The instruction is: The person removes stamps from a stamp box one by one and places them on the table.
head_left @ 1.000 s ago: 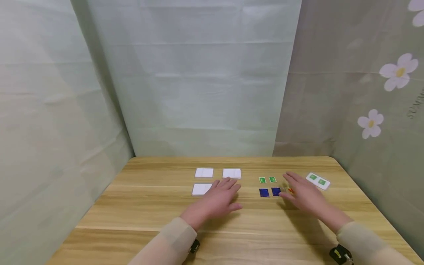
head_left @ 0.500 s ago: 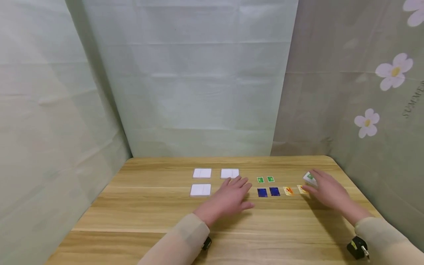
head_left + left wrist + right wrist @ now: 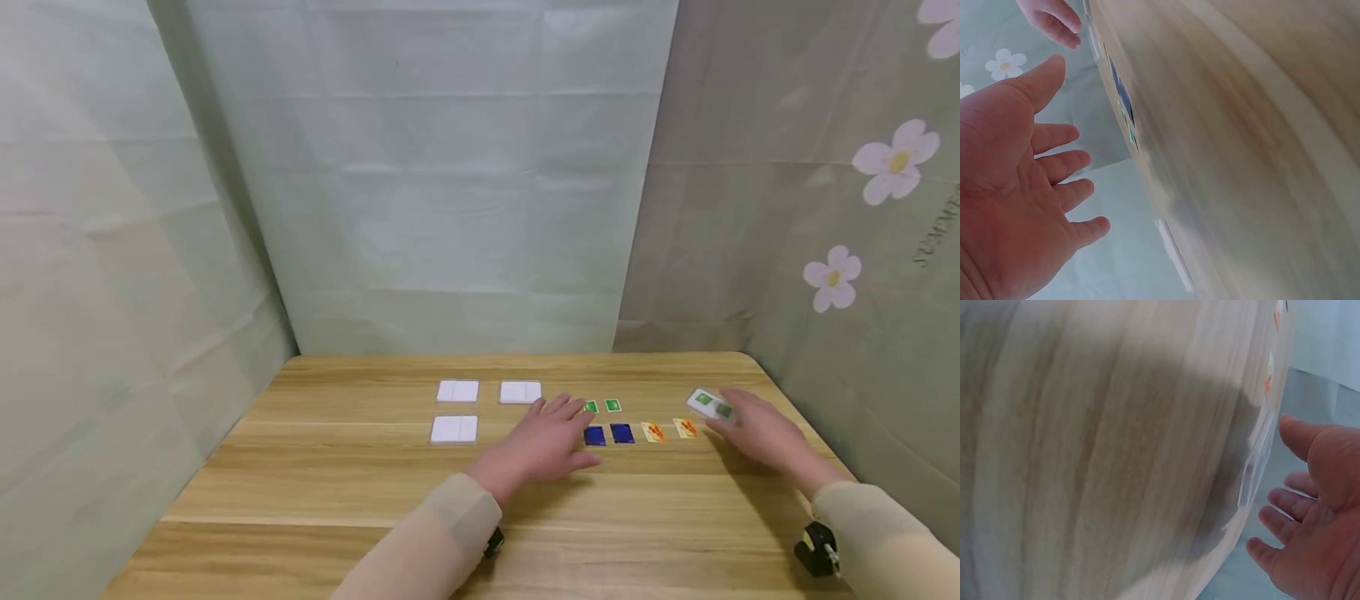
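In the head view my left hand [image 3: 543, 442] is held over the middle of the table with its fingers spread. It overlaps the edge of a small green card [image 3: 591, 406]. A second green card [image 3: 613, 405] lies beside that one, behind two dark blue cards [image 3: 622, 433]. My right hand [image 3: 761, 429] is at the right, thumb and fingers around the near end of a white card [image 3: 702, 401] with two green squares. The right wrist view shows that clear-edged card [image 3: 1254, 465] flat on the table, the fingers relaxed beside it. The left wrist view shows an empty left palm [image 3: 1010, 187].
Two orange-yellow cards [image 3: 652, 432] lie to the right of the blue ones. Further left are three white rectangular cards [image 3: 453, 429]. Pale curtains [image 3: 450, 208] hang around the wooden table [image 3: 315, 483], with printed flowers on the right one.
My right hand has moved right, from over the orange-yellow cards to the white card with green squares, uncovering the orange-yellow ones. My left hand has drifted right, off the white cards.
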Action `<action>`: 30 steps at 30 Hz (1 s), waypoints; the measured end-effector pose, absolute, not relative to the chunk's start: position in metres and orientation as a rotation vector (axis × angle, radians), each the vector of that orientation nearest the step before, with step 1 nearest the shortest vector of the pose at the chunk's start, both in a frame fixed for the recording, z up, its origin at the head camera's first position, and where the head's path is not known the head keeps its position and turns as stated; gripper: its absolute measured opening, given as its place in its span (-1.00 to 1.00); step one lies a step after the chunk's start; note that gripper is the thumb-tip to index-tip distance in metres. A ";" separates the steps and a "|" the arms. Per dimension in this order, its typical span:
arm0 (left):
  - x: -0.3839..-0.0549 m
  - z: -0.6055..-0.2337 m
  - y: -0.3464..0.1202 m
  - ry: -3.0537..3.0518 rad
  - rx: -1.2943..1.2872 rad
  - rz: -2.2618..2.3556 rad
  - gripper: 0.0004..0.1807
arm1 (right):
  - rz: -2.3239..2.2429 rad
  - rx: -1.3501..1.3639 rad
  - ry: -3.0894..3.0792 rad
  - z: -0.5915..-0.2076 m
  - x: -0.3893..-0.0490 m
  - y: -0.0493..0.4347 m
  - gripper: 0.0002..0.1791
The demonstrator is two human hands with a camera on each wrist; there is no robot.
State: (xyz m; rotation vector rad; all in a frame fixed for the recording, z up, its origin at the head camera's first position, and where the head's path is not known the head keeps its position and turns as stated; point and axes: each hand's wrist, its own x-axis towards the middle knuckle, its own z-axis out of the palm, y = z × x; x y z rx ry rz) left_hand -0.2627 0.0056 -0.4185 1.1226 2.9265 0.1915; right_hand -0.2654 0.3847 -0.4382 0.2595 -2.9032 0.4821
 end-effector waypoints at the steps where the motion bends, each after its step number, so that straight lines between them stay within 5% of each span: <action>1: -0.263 -0.418 0.007 2.925 1.120 0.190 -0.23 | 0.490 0.268 -2.896 -0.440 -0.267 0.387 -0.26; 19: -0.261 -0.421 0.017 2.909 1.138 0.170 -0.24 | 0.450 0.223 -2.903 -0.438 -0.269 0.394 -0.73; 30: -0.258 -0.425 0.008 2.903 1.169 0.161 -0.24 | 0.418 0.242 -2.900 -0.437 -0.255 0.397 -0.72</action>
